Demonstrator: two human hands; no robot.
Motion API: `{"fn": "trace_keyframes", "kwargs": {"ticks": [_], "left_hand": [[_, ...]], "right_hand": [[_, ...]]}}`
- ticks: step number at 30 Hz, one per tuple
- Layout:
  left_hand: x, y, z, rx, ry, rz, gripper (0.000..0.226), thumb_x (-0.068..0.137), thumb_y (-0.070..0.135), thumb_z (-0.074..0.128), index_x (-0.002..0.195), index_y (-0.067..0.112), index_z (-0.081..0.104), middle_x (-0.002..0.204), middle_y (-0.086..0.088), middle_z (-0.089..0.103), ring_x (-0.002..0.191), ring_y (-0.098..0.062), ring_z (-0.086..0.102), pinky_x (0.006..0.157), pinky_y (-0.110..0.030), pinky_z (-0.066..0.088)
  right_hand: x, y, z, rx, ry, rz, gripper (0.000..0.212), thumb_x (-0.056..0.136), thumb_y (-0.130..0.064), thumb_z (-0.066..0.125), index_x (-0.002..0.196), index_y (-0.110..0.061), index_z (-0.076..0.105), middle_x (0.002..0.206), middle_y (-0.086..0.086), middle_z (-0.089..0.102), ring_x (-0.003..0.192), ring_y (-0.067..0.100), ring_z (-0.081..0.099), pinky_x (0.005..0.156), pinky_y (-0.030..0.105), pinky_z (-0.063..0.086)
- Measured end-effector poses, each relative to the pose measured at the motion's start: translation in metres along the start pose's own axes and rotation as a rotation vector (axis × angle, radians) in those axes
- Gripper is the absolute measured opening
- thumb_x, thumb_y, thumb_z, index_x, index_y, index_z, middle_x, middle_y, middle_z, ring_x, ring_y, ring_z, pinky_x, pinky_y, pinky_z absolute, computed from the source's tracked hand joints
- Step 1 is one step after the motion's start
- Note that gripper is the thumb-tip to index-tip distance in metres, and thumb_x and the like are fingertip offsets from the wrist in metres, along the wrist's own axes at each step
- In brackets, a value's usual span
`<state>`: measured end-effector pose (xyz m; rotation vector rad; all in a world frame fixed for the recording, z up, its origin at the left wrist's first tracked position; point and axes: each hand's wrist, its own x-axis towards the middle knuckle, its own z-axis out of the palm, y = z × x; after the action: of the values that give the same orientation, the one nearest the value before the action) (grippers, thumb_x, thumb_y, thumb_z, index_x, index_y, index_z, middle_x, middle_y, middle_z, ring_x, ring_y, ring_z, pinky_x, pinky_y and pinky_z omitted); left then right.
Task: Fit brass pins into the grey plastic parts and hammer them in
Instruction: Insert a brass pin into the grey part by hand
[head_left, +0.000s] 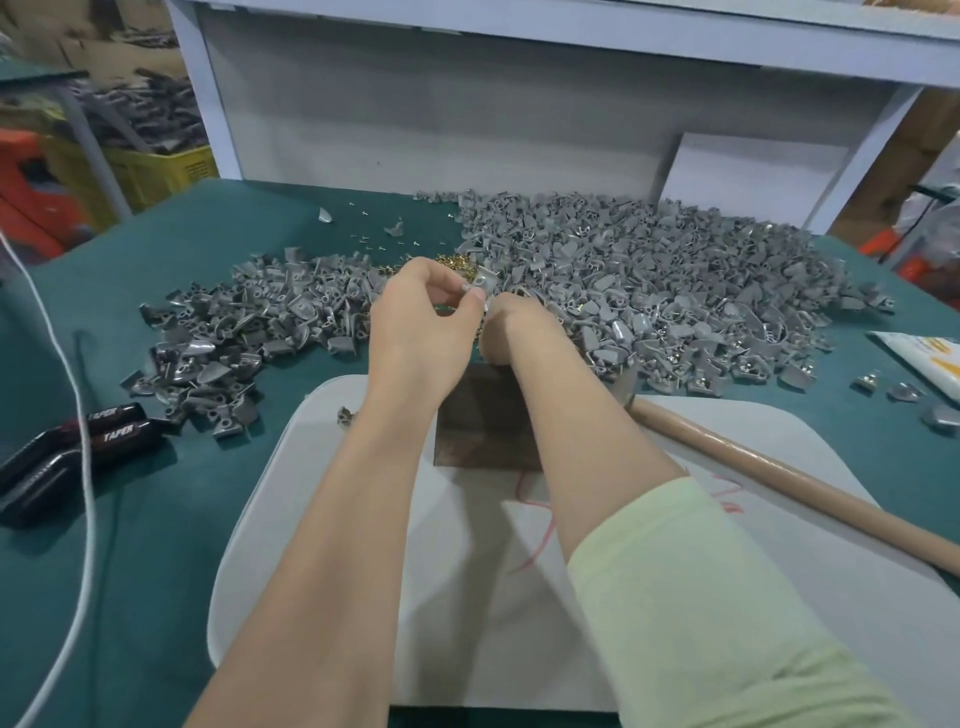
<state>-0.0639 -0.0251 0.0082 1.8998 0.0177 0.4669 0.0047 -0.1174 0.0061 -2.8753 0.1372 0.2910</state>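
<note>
Head view. On the green counter (171, 545), two heaps of grey plastic parts: a smaller left heap (249, 327) and a far larger right heap (675, 291), each too dense to count. Between them, just behind the hands, one small pile of brass pins (451, 261), partly hidden, with a few loose pins (363, 240) scattered farther back. At the near edge, one white board (483, 623), carrying one dark block (478, 436) crossed by both forearms. To the right, one hammer (779, 475), wooden handle lying across the board's corner, head mostly hidden behind the right forearm. At the left, two black cases marked TAPER (119, 436), crossed by one white cord (91, 483). At the right edge, one printed packet (924, 358), cut off.

Two grips, raised close together beyond the far edge of the block. Left grip (423, 317): clenched on one grey part (485, 280), pinched between thumb and fingertips, held up in front of the pin pile and clear of both heaps. Right grip (506, 330): fingers curled, tips up against the left thumb just below the part. Turned away from the camera, so cannot tell whether pinching a pin or nothing. Pale green sleeve (701, 597) on the right forearm.
</note>
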Motion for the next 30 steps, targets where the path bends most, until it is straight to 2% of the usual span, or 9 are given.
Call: {"fn": "trace_keyframes", "kwargs": {"ticks": [6,9,11,15,17,20,25,27,30], "left_hand": [[-0.001,0.001,0.0,0.005,-0.025,-0.013,0.015,0.087,0.025,0.065,0.078,0.028,0.054,0.075,0.016,0.056,0.064,0.005,0.051,0.059,-0.013,0.037],[-0.001,0.001,-0.001,0.007,-0.048,-0.004,0.014,0.087,0.022,0.065,0.079,0.026,0.055,0.079,0.013,0.059,0.067,0.004,0.053,0.061,-0.013,0.04],[-0.003,0.002,-0.001,0.013,-0.1,0.014,0.007,0.087,0.019,0.065,0.084,0.02,0.058,0.084,0.006,0.063,0.075,-0.007,0.059,0.07,-0.02,0.047],[-0.01,0.007,0.002,0.101,-0.283,0.084,0.006,0.086,0.019,0.066,0.082,0.02,0.06,0.089,0.005,0.064,0.089,-0.013,0.062,0.078,-0.023,0.045],[-0.015,0.009,0.005,0.187,-0.375,0.138,0.015,0.085,0.021,0.067,0.076,0.026,0.057,0.085,0.013,0.06,0.092,-0.01,0.058,0.075,-0.019,0.038],[-0.019,0.011,0.009,0.277,-0.449,0.199,0.01,0.086,0.021,0.067,0.081,0.024,0.058,0.087,0.013,0.056,0.092,-0.008,0.051,0.066,-0.014,0.027],[-0.021,0.006,0.013,0.394,-0.49,0.188,0.007,0.087,0.021,0.064,0.085,0.023,0.058,0.099,0.004,0.057,0.101,-0.017,0.055,0.079,-0.025,0.039],[-0.02,0.004,0.013,0.44,-0.508,0.178,0.007,0.088,0.023,0.064,0.087,0.024,0.056,0.106,0.003,0.057,0.106,-0.018,0.054,0.087,-0.028,0.043],[-0.019,0.004,0.012,0.442,-0.508,0.168,0.009,0.087,0.027,0.065,0.086,0.026,0.056,0.112,0.001,0.057,0.109,-0.019,0.053,0.089,-0.03,0.043]], "right_hand": [[-0.002,-0.002,0.001,-0.012,-0.009,-0.034,0.037,0.086,-0.009,0.048,0.123,-0.007,0.054,0.115,0.015,0.057,0.102,0.031,0.055,0.074,0.035,0.042],[-0.003,0.005,0.001,0.096,0.103,-0.012,0.01,0.087,-0.008,0.052,0.096,-0.003,0.054,0.093,0.011,0.05,0.084,0.026,0.049,0.071,0.032,0.041],[-0.008,0.014,-0.006,0.19,0.206,-0.005,0.016,0.089,-0.008,0.055,0.075,-0.005,0.047,0.085,0.008,0.05,0.078,0.023,0.048,0.065,0.028,0.039],[-0.029,0.041,-0.027,0.404,0.263,-0.008,0.017,0.092,-0.008,0.052,0.099,-0.001,0.066,0.099,0.013,0.066,0.088,0.029,0.062,0.066,0.031,0.048],[-0.042,0.056,-0.03,0.573,0.289,-0.046,0.019,0.093,-0.008,0.049,0.086,-0.002,0.066,0.087,0.015,0.07,0.083,0.028,0.067,0.08,0.039,0.055],[-0.061,0.068,-0.024,0.802,0.348,-0.127,0.019,0.092,-0.007,0.053,0.077,-0.016,0.06,0.071,0.001,0.067,0.065,0.01,0.066,0.082,0.037,0.056],[-0.072,0.071,-0.008,0.856,0.354,-0.216,0.027,0.091,-0.006,0.056,0.076,-0.026,0.065,0.071,-0.004,0.064,0.074,0.016,0.064,0.086,0.04,0.054],[-0.073,0.072,-0.005,0.817,0.359,-0.226,0.026,0.09,-0.006,0.056,0.081,-0.027,0.069,0.074,-0.005,0.065,0.077,0.018,0.065,0.079,0.037,0.054],[-0.075,0.073,-0.006,0.699,0.385,-0.273,0.025,0.09,-0.007,0.056,0.088,-0.025,0.074,0.072,-0.016,0.061,0.062,0.0,0.053,0.062,0.019,0.042]]}}
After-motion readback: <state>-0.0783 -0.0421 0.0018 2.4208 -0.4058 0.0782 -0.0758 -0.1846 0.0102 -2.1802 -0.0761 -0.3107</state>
